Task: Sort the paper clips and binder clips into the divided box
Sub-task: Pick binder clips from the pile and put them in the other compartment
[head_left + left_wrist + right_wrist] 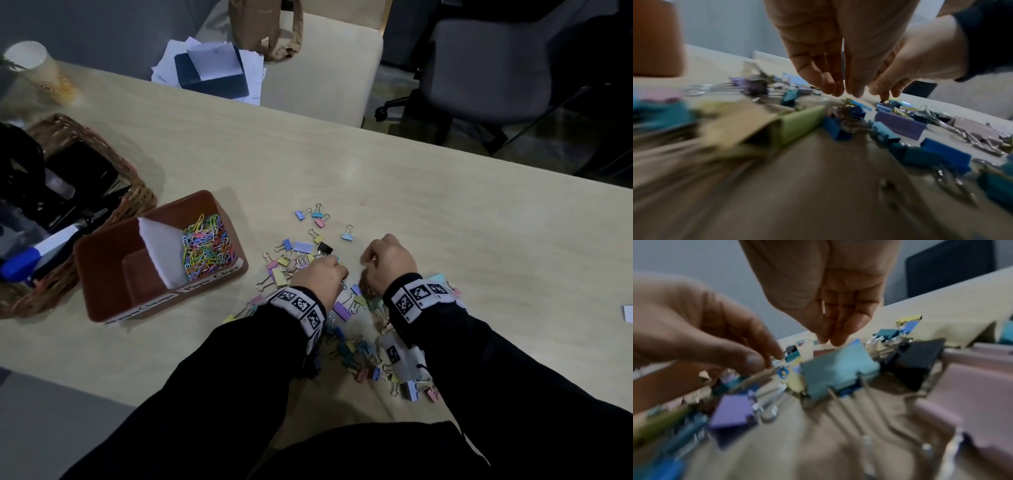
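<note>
A pile of coloured binder clips (342, 308) lies on the table in front of me, and both hands reach down into it. My left hand (322, 274) points its bunched fingertips (856, 93) down just above a blue paper clip (859, 104), with nothing between them. My right hand (387, 263) hovers over a light-blue binder clip (838, 368). Its fingertips (884, 95) pinch a small dark-red piece that is too small to name. The brown divided box (102, 260) stands to the left. Its right compartment holds the paper clips (207, 248); the left one looks bare.
A wicker basket (137, 192) with dark items and a blue marker sits left of the box. A paper cup (37, 68) stands at the far left corner. Beyond the table are a notebook on papers (212, 72) and an office chair (479, 68).
</note>
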{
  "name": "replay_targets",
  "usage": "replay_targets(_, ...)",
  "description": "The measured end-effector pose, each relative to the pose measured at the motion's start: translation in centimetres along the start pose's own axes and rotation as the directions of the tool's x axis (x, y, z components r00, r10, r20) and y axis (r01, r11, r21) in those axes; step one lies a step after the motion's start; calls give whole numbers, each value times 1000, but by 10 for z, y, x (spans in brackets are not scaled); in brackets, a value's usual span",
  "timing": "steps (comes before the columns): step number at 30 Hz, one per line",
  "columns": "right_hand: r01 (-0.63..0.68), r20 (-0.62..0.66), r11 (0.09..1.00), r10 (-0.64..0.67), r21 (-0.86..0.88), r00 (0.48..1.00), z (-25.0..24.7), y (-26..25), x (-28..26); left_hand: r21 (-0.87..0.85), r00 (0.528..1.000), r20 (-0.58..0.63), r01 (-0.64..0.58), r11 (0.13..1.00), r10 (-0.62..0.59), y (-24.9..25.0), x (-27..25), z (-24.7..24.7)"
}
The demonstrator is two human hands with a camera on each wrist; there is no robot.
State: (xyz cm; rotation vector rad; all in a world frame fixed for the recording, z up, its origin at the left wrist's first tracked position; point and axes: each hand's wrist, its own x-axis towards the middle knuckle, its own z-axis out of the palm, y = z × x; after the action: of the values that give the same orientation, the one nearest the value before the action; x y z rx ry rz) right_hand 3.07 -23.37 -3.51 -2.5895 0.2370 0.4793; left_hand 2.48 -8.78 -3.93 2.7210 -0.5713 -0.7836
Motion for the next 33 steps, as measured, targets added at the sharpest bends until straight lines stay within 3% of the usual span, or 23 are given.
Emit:
replay_targets(8,-14,58,999,12,30,998,-6,-2,-5,206,995,84,-69,976,53,11,1,-4)
replay_targets(12,-66,15,998,66,17,998,-5,1,-5,230,989,126,-108,967,80,13,6,-12)
replay_targets(16,-167,-74,969,183,184,980,-17,20,-4,204,993,117,-38,978,14,12,9,-16)
replay_targets(20,-298,-155,912,350,283,924,-38,47,-10,271,992,92,60,961,-88,18,13,-13)
replay_targets(24,-325,-165,897,384,300,908,-44,63,-19,348,991,79,77,934,-111,25,14,-3)
replay_targets(29,-342,-148,838,437,425,887,-34,62,-33,277,992,40,100,956,-116,25,11,-1)
replay_targets(33,-329,-41,802,401,499,915,-28,49,-35,-2,992,-3,130,992,-130,5,-2,-6)
